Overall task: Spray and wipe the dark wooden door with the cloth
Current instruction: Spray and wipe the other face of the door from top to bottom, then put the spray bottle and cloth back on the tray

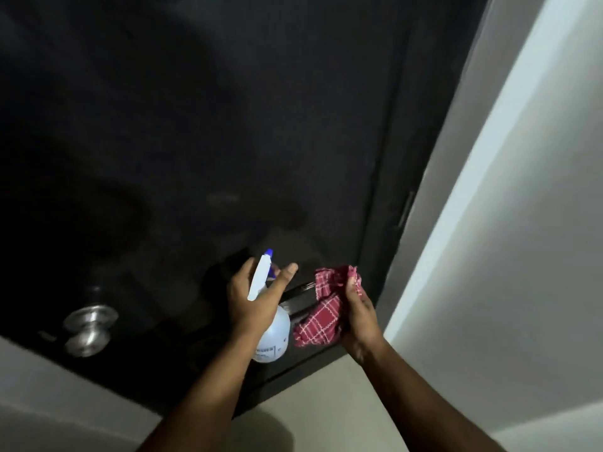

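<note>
The dark wooden door [202,132] fills most of the view, close in front of me. My left hand [253,300] grips a white spray bottle [272,334] by its neck, its blue nozzle tip up and aimed at the door, one finger stretched past the trigger. Beside it, my right hand [357,316] holds a bunched red-and-white checked cloth [321,308] near the door's lower right part. Both hands hover just off the door surface.
A round steel door knob [88,331] sits at the door's lower left. A dark door frame with a slim metal hinge [406,208] runs along the right edge. A pale wall [522,223] stands to the right and light floor [326,402] lies below.
</note>
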